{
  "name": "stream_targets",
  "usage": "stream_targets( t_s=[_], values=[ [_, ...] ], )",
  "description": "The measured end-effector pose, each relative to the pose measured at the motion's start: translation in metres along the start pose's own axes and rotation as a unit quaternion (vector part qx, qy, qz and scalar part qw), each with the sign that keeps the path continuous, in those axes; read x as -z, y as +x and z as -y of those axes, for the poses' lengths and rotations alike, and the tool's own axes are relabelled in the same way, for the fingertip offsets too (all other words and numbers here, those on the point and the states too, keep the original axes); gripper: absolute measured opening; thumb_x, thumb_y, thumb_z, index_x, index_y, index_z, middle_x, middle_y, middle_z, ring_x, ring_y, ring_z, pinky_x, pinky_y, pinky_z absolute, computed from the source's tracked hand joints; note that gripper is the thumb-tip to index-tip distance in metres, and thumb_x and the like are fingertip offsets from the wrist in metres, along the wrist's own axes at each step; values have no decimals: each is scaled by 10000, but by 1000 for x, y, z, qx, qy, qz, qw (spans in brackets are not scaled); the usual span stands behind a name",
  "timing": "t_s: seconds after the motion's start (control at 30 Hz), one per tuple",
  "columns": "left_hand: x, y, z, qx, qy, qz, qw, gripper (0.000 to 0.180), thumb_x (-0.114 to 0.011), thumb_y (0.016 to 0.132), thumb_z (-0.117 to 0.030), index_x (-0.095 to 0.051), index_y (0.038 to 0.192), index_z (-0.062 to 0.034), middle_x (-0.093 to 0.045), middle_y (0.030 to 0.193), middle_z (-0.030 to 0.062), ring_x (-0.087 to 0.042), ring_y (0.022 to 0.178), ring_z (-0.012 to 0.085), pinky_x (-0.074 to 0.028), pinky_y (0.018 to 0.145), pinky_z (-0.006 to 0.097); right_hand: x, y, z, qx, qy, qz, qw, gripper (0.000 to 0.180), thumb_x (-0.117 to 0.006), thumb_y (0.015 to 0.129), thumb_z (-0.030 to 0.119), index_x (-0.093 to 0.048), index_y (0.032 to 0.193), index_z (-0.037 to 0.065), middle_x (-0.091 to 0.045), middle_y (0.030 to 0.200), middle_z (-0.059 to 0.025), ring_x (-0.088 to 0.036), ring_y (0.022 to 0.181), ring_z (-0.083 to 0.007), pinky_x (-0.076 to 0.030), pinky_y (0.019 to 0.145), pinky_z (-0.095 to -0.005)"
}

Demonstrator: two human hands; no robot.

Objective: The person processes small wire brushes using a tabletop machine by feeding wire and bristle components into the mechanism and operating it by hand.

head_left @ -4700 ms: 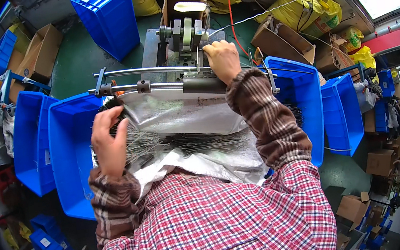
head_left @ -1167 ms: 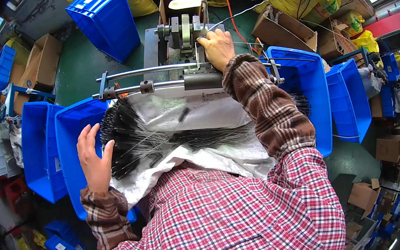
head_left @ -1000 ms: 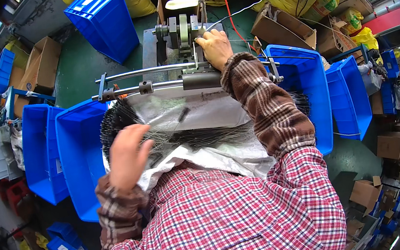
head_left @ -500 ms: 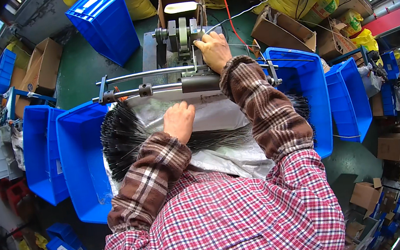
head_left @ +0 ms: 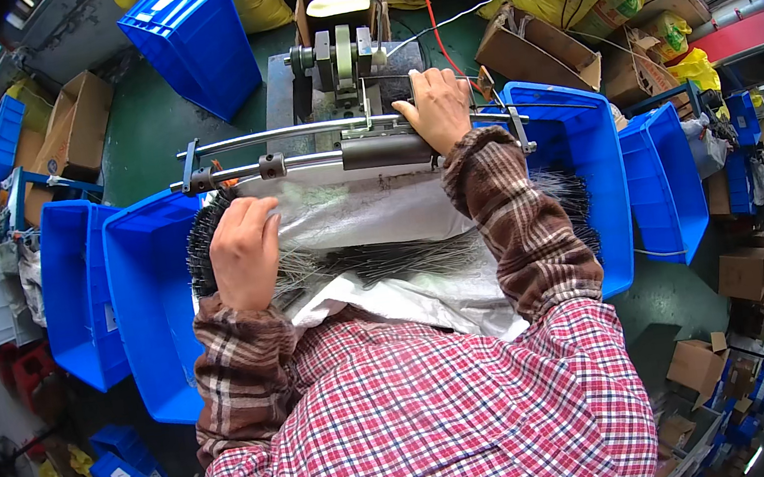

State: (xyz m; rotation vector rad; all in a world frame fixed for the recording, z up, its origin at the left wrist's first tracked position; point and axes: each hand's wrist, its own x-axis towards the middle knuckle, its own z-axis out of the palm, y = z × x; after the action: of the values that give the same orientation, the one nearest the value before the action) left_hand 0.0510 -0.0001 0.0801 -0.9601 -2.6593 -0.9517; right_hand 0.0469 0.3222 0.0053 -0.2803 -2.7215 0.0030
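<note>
Left hand (head_left: 248,255) over black-ended wires (head_left: 394,261), which lie on white sheet (head_left: 369,213); fingers bent, grip cannot be told. Right hand (head_left: 439,109) beside wheeled machine (head_left: 344,60); fingers curled, cannot tell whether clamped.

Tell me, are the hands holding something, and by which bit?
It can't be told: the left hand is over thin wires, the right hand at the machine, any grip hidden.

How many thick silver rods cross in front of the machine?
2. The upper rod passes nearer the machine; the lower rod runs below it in the picture and carries a dark cylinder. The right hand covers part of this area, so a short one may be hidden.
</note>
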Motion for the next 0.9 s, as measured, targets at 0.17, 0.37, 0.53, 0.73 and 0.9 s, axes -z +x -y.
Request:
stream_targets(
  t_s=[0.17, 0.37, 0.53, 0.73, 0.9],
  values=[
    [7, -31, 14, 29, 143, 83, 986, 248, -732, 725, -124, -656, 955, -72, -580, 921, 64, -560, 884, 253, -440, 780, 369, -2, 7, 26, -10, 16, -1, 1000, 412, -739, 740, 400, -625, 967, 76, -577, 953, -75, -522, 958, -245, -372, 815, -414],
    [11, -49, 20, 43, 206, 130, 969, 256, -752, 696, -126, -663, 935, -108, -558, 896, 39, -531, 900, 236, -411, 769, 382, -7, 22, 65, 13, 40, 8, 999, 342, -692, 788, 363, -592, 953, 81, -566, 947, -72, -508, 958, -242, -365, 820, -407],
    [16, -56, 29, 36, 190, 100, 976, 165, -695, 735, -77, -654, 895, -91, -559, 832, 51, -541, 835, 254, -411, 735, 384, -5, 14, 42, 26, 25, 13, 999, 341, -699, 775, 365, -591, 939, 87, -569, 941, -71, -521, 938, -249, -370, 803, -411],
    [28, -38, 14, 9, 95, 28, 995, 82, -607, 776, 2, -603, 841, -49, -561, 789, 94, -540, 778, 295, -405, 703, 390, -15, 27, -25, 13, 78, 15, 997, 177, -618, 856, 286, -667, 906, 123, -637, 902, -86, -598, 905, -280, -476, 772, -428],
    [79, -14, -12, 13, 79, 5, 997, 59, -603, 791, 15, -592, 834, -24, -583, 808, 108, -546, 787, 304, -419, 711, 387, 18, 31, -32, 49, 18, 55, 997, 154, -551, 865, 222, -638, 848, 97, -640, 824, -99, -637, 840, -289, -498, 755, -423]
  ],
)
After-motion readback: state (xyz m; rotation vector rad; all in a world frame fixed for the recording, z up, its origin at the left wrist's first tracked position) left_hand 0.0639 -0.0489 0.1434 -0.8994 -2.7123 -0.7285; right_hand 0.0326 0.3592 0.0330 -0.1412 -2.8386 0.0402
